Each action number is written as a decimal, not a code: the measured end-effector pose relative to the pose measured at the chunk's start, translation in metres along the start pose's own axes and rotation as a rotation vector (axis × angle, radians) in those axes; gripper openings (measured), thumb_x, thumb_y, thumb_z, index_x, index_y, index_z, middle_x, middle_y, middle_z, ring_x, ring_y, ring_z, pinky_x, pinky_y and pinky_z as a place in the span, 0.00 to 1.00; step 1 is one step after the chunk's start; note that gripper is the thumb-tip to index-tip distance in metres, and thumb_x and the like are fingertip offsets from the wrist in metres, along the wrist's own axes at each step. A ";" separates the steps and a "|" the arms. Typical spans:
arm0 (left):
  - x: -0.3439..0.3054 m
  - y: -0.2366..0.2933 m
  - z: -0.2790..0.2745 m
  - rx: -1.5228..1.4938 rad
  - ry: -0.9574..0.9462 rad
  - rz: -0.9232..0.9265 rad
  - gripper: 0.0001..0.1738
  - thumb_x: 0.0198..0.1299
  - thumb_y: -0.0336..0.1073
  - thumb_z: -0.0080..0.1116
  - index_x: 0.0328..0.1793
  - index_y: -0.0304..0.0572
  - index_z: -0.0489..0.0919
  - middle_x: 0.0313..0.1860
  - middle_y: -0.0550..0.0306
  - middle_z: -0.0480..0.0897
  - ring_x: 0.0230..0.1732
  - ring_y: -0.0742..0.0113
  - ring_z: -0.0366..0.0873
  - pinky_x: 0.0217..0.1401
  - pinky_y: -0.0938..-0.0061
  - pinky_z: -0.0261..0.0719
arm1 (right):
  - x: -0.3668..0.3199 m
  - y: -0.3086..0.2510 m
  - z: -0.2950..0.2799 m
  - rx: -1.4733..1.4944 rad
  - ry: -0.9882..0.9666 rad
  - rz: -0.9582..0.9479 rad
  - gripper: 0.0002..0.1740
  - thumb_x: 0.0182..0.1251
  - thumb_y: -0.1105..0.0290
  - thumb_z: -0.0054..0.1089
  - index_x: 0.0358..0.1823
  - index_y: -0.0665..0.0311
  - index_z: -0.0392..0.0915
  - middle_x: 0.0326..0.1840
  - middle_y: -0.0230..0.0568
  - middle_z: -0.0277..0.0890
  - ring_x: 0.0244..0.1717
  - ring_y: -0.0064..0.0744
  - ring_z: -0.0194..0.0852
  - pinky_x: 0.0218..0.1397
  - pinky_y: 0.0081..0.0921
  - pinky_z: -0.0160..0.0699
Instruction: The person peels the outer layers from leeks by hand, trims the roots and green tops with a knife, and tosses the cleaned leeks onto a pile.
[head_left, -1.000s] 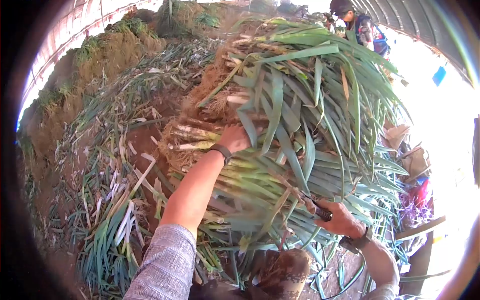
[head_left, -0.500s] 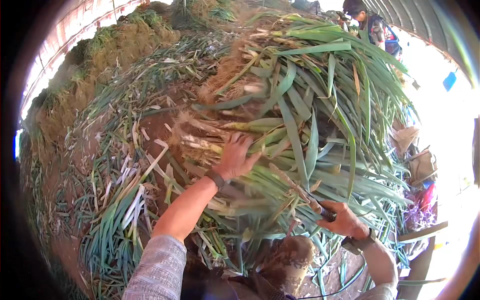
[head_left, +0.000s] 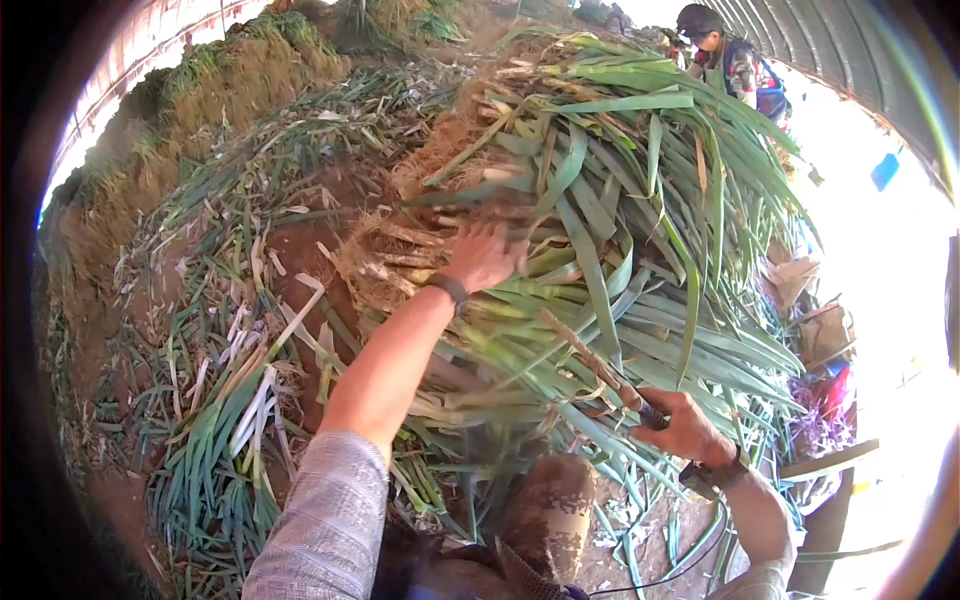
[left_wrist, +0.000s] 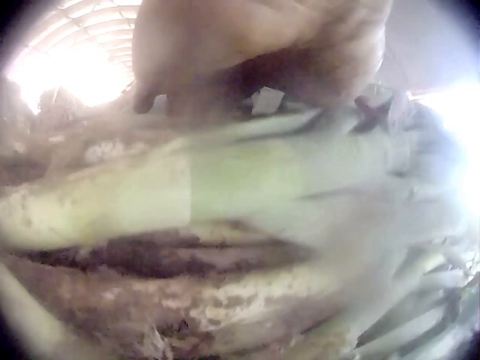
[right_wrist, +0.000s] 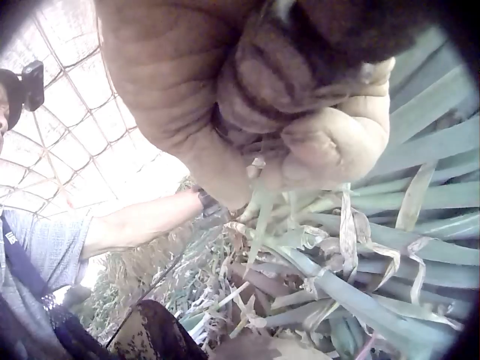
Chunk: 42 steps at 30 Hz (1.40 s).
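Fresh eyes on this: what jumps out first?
Probably the big heap of leafy stalks filling the middle of the head view, roots toward the left. Next, the left hand near the roots, and the right hand, lower right, gripping a long tool. A person in a cap appears top right.

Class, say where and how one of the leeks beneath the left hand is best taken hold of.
Probably by the pale stalk, between roots and leaves, coming down from above and closing across it. In the left wrist view it lies roughly level, its pale length uncovered, whereas the leaves splay and overlap.
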<state>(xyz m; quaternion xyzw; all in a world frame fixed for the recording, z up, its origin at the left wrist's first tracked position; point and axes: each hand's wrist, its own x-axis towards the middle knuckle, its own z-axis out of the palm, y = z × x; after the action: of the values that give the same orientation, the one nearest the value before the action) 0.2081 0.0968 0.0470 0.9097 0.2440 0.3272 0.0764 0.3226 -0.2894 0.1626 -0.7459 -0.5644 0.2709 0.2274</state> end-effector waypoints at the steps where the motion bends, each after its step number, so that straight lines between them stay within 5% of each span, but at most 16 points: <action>1: -0.002 0.002 0.010 -0.005 -0.065 -0.067 0.34 0.69 0.60 0.45 0.62 0.34 0.75 0.62 0.38 0.77 0.66 0.42 0.71 0.69 0.44 0.61 | 0.001 0.000 0.001 0.014 -0.003 0.050 0.29 0.55 0.68 0.72 0.60 0.67 0.77 0.37 0.45 0.81 0.36 0.27 0.76 0.44 0.29 0.78; 7: 0.005 0.008 -0.021 -0.062 -0.374 -0.216 0.41 0.66 0.67 0.44 0.61 0.34 0.77 0.62 0.39 0.77 0.68 0.42 0.67 0.71 0.44 0.58 | 0.006 0.009 0.005 0.013 -0.044 0.079 0.29 0.55 0.66 0.72 0.59 0.67 0.78 0.35 0.43 0.80 0.35 0.28 0.76 0.43 0.29 0.78; 9: -0.015 0.007 -0.012 -0.150 -0.109 -0.087 0.36 0.64 0.65 0.49 0.53 0.35 0.81 0.52 0.44 0.80 0.59 0.46 0.71 0.64 0.48 0.61 | 0.010 0.007 0.004 0.039 -0.081 0.102 0.31 0.55 0.66 0.74 0.61 0.66 0.77 0.37 0.40 0.80 0.36 0.25 0.74 0.44 0.27 0.76; 13: -0.055 0.030 -0.038 -0.152 -0.140 -0.058 0.31 0.63 0.61 0.53 0.49 0.36 0.80 0.46 0.47 0.79 0.53 0.49 0.70 0.60 0.50 0.61 | 0.009 -0.003 0.016 0.134 -0.122 0.119 0.32 0.55 0.66 0.76 0.61 0.66 0.77 0.33 0.29 0.74 0.32 0.17 0.65 0.37 0.21 0.70; 18: -0.140 0.052 -0.012 -0.233 0.108 0.144 0.24 0.60 0.54 0.60 0.48 0.40 0.77 0.45 0.50 0.74 0.50 0.50 0.68 0.57 0.53 0.61 | -0.002 -0.018 0.033 0.216 -0.159 0.160 0.28 0.56 0.65 0.76 0.57 0.67 0.78 0.29 0.25 0.71 0.30 0.15 0.63 0.34 0.20 0.68; 19: -0.148 0.051 -0.011 -0.241 -0.041 0.122 0.26 0.59 0.51 0.63 0.54 0.39 0.73 0.52 0.47 0.73 0.58 0.48 0.67 0.64 0.49 0.60 | -0.003 -0.020 0.033 0.260 -0.197 0.220 0.25 0.56 0.65 0.76 0.53 0.68 0.79 0.29 0.25 0.72 0.30 0.15 0.64 0.34 0.20 0.67; 24: -0.160 0.061 -0.029 -0.293 -0.022 0.128 0.34 0.56 0.50 0.67 0.63 0.40 0.69 0.64 0.44 0.70 0.74 0.47 0.59 0.79 0.43 0.47 | -0.009 -0.021 0.044 0.121 -0.205 0.261 0.24 0.54 0.64 0.75 0.49 0.69 0.80 0.29 0.29 0.75 0.31 0.18 0.68 0.36 0.24 0.71; 27: -0.178 0.069 -0.037 -0.193 0.006 -0.082 0.33 0.56 0.47 0.68 0.64 0.41 0.70 0.65 0.46 0.70 0.73 0.50 0.60 0.77 0.42 0.51 | -0.009 -0.022 0.045 -0.043 -0.084 0.146 0.24 0.53 0.65 0.73 0.49 0.69 0.80 0.32 0.42 0.81 0.31 0.29 0.75 0.39 0.32 0.75; 29: -0.196 0.053 -0.037 -0.271 0.416 -0.305 0.29 0.58 0.43 0.66 0.63 0.41 0.72 0.63 0.45 0.70 0.69 0.52 0.64 0.74 0.47 0.58 | -0.007 -0.030 0.039 -0.168 -0.088 0.145 0.23 0.53 0.65 0.72 0.49 0.68 0.80 0.29 0.44 0.80 0.29 0.34 0.75 0.38 0.33 0.76; 30: -0.209 0.044 -0.027 -0.276 0.420 -0.308 0.29 0.58 0.43 0.66 0.63 0.41 0.72 0.63 0.45 0.70 0.69 0.52 0.64 0.74 0.47 0.58 | -0.007 -0.033 0.037 -0.285 -0.097 0.140 0.22 0.54 0.65 0.71 0.49 0.67 0.80 0.27 0.46 0.79 0.27 0.38 0.75 0.37 0.33 0.76; 31: -0.228 0.036 -0.013 -0.486 0.494 -0.543 0.26 0.59 0.41 0.64 0.62 0.40 0.72 0.60 0.46 0.72 0.64 0.52 0.68 0.69 0.51 0.63 | -0.007 -0.033 0.038 -0.299 -0.076 0.076 0.21 0.54 0.66 0.69 0.50 0.64 0.80 0.26 0.51 0.78 0.26 0.50 0.77 0.36 0.37 0.77; 32: -0.243 0.027 -0.004 -0.695 0.566 -0.776 0.24 0.60 0.38 0.62 0.61 0.40 0.73 0.58 0.47 0.74 0.58 0.53 0.72 0.65 0.54 0.69 | -0.005 -0.036 0.038 -0.304 -0.084 0.072 0.21 0.54 0.66 0.69 0.50 0.64 0.80 0.26 0.51 0.78 0.26 0.50 0.77 0.36 0.37 0.77; 33: -0.250 0.018 -0.004 -0.693 0.571 -0.780 0.24 0.60 0.38 0.62 0.61 0.40 0.73 0.58 0.47 0.74 0.58 0.53 0.72 0.65 0.54 0.69 | -0.002 -0.040 0.039 -0.368 -0.082 0.045 0.21 0.54 0.66 0.68 0.50 0.64 0.80 0.27 0.53 0.79 0.28 0.53 0.79 0.36 0.39 0.78; 35: -0.254 0.003 -0.005 -1.334 0.049 -1.229 0.29 0.70 0.45 0.57 0.71 0.42 0.65 0.63 0.45 0.73 0.66 0.53 0.70 0.58 0.52 0.81 | 0.006 -0.048 0.040 -0.441 -0.110 0.012 0.15 0.55 0.64 0.63 0.44 0.59 0.77 0.32 0.55 0.81 0.36 0.63 0.79 0.40 0.52 0.75; 42: -0.240 -0.005 0.014 -1.615 0.338 -1.286 0.38 0.68 0.43 0.61 0.78 0.41 0.57 0.62 0.49 0.75 0.53 0.57 0.79 0.49 0.57 0.83 | 0.052 -0.057 0.045 -0.572 -0.189 -0.089 0.21 0.55 0.61 0.62 0.51 0.59 0.79 0.36 0.56 0.82 0.41 0.61 0.81 0.47 0.51 0.78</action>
<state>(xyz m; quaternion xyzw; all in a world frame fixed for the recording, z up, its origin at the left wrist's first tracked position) 0.0546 -0.0174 -0.0992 0.2293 0.3984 0.4137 0.7858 0.2630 -0.2228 0.1574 -0.7257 -0.6685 0.1590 -0.0340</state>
